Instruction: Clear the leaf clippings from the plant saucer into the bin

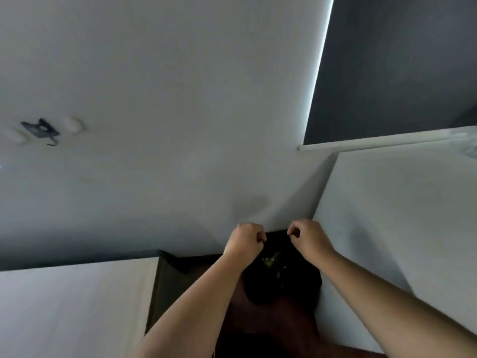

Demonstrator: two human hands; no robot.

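Observation:
A black bin bag (296,285) stands on the floor in the corner between two white surfaces. Green leaf clippings (271,260) lie inside it, dimly lit. My left hand (244,241) is closed in a fist on the bag's left upper edge. My right hand (311,239) pinches the right upper edge, thumb against fingers. The two hands hold the mouth of the bag apart. No plant saucer is in view.
A white wall (180,125) fills the background. A white cabinet (72,306) stands at the left and a white panel (400,228) at the right. Brown floor (271,324) lies beneath the bag. A dark roller blind (400,60) hangs at the upper right.

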